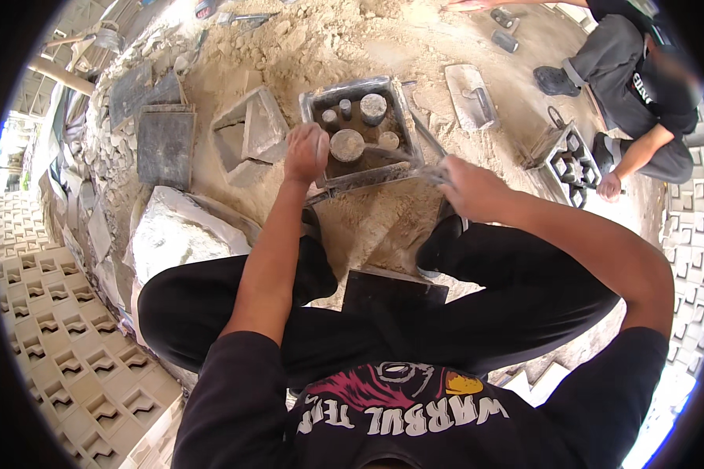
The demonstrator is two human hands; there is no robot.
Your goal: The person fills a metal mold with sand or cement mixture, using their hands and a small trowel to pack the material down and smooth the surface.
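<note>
A dark metal mould box (399, 92) lies on sandy ground between my feet, with several round cylinders standing inside. Among them are a wide cylinder (347, 146) near the front and a dark one (373, 109) with a powdery top at the back. My left hand (307, 154) is closed at the box's left rim, and whatever its fingers hold is hidden. Just off the right front corner, my right hand (473, 187) is wrapped round a thin grey metal tool (403, 155). Its far part reaches over the box, and motion blur hides its exact kind.
Left are a broken-looking pale frame (264, 125), dark square plates (166, 148) and a white sack (181, 234). A plastering float (471, 98) lies right of the box. Farther right, a co-worker's hand (608, 187) touches another mould (572, 168). Patterned blocks (78, 344) are stacked left.
</note>
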